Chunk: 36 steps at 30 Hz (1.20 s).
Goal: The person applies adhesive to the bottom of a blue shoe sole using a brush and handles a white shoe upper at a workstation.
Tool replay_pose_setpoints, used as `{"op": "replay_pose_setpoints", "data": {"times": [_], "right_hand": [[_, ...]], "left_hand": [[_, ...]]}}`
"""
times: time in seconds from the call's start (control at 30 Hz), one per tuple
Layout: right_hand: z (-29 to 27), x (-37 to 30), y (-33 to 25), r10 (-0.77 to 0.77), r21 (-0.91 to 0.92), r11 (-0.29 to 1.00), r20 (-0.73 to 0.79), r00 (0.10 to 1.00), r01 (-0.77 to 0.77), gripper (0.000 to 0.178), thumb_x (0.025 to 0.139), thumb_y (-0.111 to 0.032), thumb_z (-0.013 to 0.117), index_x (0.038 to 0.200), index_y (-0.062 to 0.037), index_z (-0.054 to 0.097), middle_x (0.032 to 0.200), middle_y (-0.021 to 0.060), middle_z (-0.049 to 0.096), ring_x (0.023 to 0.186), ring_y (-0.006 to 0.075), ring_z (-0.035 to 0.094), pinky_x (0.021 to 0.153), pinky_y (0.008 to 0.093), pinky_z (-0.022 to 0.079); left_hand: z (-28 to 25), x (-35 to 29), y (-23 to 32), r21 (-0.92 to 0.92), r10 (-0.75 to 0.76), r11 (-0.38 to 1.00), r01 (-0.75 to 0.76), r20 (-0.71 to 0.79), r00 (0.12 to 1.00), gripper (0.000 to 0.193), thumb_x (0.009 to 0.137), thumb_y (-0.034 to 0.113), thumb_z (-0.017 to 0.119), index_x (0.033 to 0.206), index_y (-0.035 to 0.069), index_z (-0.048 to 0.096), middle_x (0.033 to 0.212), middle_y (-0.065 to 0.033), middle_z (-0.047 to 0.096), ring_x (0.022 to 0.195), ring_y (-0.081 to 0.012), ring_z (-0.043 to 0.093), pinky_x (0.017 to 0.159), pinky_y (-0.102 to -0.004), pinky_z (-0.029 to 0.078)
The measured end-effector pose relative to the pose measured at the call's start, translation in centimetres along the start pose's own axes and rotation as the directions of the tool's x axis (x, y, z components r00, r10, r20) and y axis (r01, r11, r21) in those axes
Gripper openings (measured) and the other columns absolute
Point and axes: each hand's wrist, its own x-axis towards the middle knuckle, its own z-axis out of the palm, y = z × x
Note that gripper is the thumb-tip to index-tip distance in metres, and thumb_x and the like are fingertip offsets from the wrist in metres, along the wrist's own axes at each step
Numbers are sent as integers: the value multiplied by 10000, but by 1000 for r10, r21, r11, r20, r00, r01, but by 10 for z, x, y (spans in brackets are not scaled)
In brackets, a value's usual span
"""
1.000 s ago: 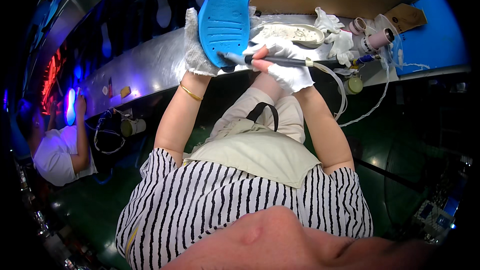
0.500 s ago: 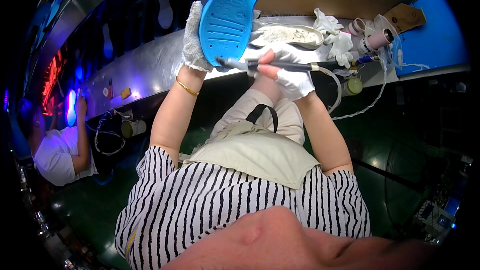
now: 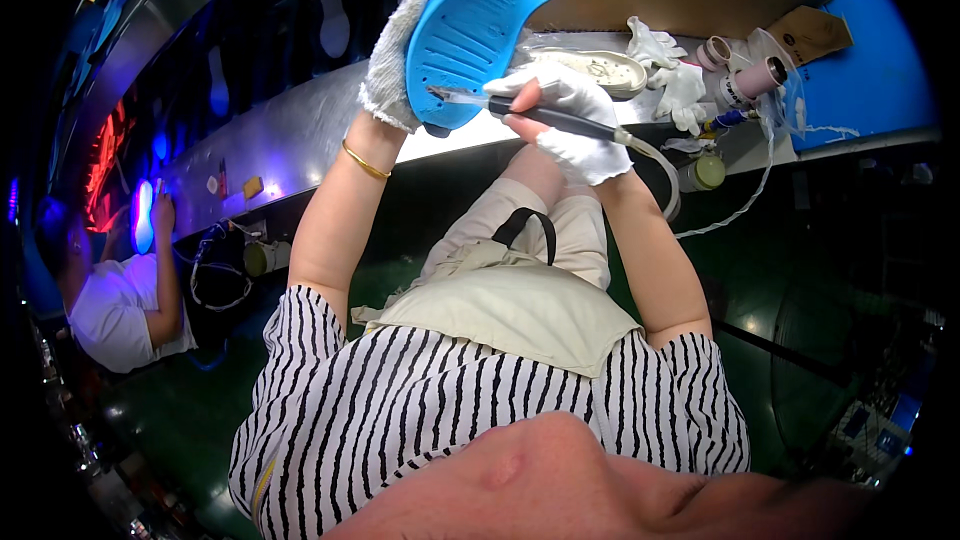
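My left hand (image 3: 392,75), in a knitted white glove, grips the edge of a blue shoe sole (image 3: 465,40) and holds it tilted above the bench. Its face shows ridges and small holes; a dark tab sticks out at the heel end. My right hand (image 3: 575,95) wears a white glove with bare fingertips. Those fingers close round a corded pen-like tool (image 3: 550,117) with a black handle. Its thin pale tip lies over the heel part of the sole; whether it touches cannot be made out. A pale cable runs off the handle's back end.
A cream tray (image 3: 610,70) with crumbs lies on the metal bench (image 3: 300,130), beside spare white gloves (image 3: 680,95). Further right are pink rolls (image 3: 755,80), a cable (image 3: 765,170) and a blue panel (image 3: 860,70). At left a co-worker (image 3: 130,310) holds a lit sole.
The sole has tilted, its upper end swinging right. My right hand has turned so the tool slants, its tip now higher over the heel part.
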Motion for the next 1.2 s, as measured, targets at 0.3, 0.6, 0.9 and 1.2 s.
{"op": "replay_pose_setpoints", "data": {"times": [0.3,0.6,0.9,1.2], "right_hand": [[2,20,-6,174,-171,975,203,964,-140,147,675,81,647,772,-24,616,801,59,647,771,137,603,715,254,492],[-24,35,-18,224,-339,931,240,945,-135,91,683,16,668,747,-48,658,836,82,672,770,172,627,707,273,500],[-26,14,-22,251,-21,968,65,966,-250,86,721,3,677,783,-35,631,828,33,646,762,112,578,706,247,479],[23,-5,-15,253,86,963,40,967,-256,85,756,-17,678,833,-14,641,751,55,638,691,102,599,644,233,495]], "left_hand": [[4,5,7,332,-191,923,193,-41,981,556,810,517,586,1065,22,590,908,-160,631,750,-211,651,635,-310,567],[23,0,8,492,-324,810,319,-79,943,650,750,569,620,1161,68,574,1047,-162,615,890,-257,619,722,-347,536],[-18,5,1,191,-252,953,235,73,965,631,855,558,480,1167,14,544,1043,-182,616,855,-241,649,693,-380,566],[-18,-10,-35,-358,-23,928,108,233,972,650,902,532,360,1270,2,439,1171,-187,559,1002,-307,589,866,-415,498]]}}
